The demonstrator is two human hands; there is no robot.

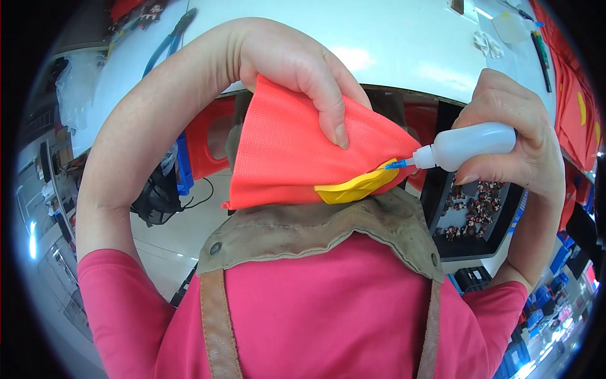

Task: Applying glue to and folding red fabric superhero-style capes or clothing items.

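Observation:
My left hand (303, 69) grips a red-orange textured piece (303, 139) by its upper edge, thumb across the front and the other fingers hidden behind. A yellow leaf-shaped strip (356, 186) lies along the lower right edge of that piece. In my right hand (511, 120) is a white squeeze bottle (476, 145), tilted nearly level and pointing left. Its thin blue nozzle tip (396, 164) meets the upper right end of the yellow strip, or hovers just over it. Whether any liquid comes out is too small to tell.
A white table (404, 44) spans the far side. Blue-handled pliers (170, 44) lie on it at left; another squeeze bottle (512, 28) and crumpled tissue (487, 45) are at right. Below, a black tray (467, 246) holds several small dark figures. More red pieces (571, 101) pile at far right.

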